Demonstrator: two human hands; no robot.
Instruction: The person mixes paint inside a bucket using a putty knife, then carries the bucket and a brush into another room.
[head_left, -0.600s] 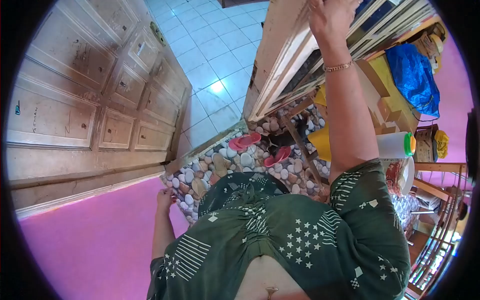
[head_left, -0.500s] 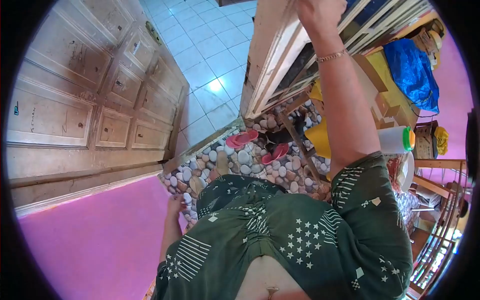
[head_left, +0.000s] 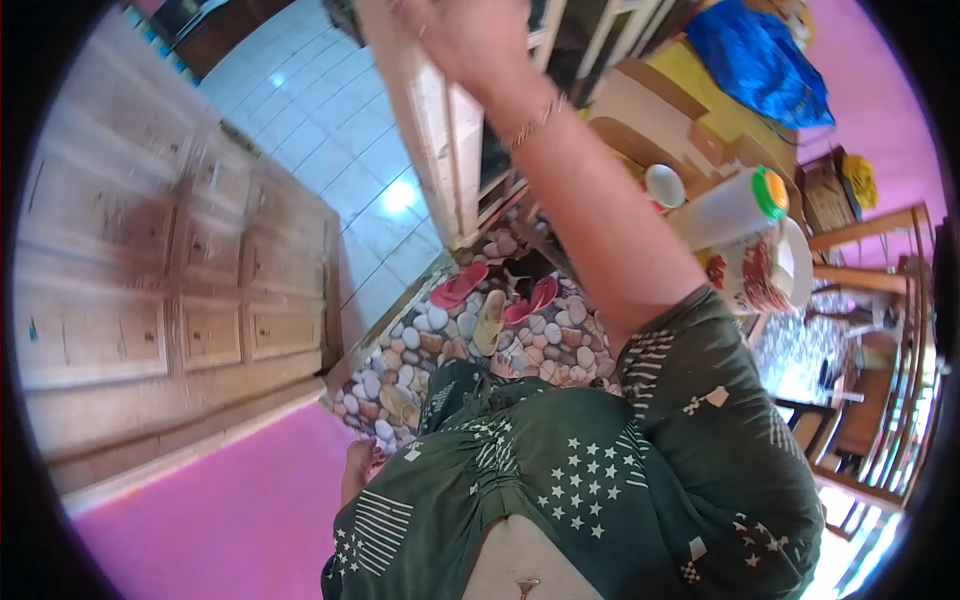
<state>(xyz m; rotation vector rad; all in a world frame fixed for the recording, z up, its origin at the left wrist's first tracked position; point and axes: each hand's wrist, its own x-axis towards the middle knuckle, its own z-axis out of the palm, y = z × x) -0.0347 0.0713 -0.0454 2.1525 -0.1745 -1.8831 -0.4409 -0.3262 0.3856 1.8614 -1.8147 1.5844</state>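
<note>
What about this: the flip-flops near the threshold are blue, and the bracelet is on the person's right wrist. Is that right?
Not quite: the flip-flops near the threshold are pink, not blue, as the head view shows. The bracelet is indeed on the wrist of the right hand.

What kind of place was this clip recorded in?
Probably the entrance of a home: a worn panelled wooden door stands beside an opening onto a white-tiled floor, and pink flip-flops lie outside the sill on pebble-patterned flooring.
</note>
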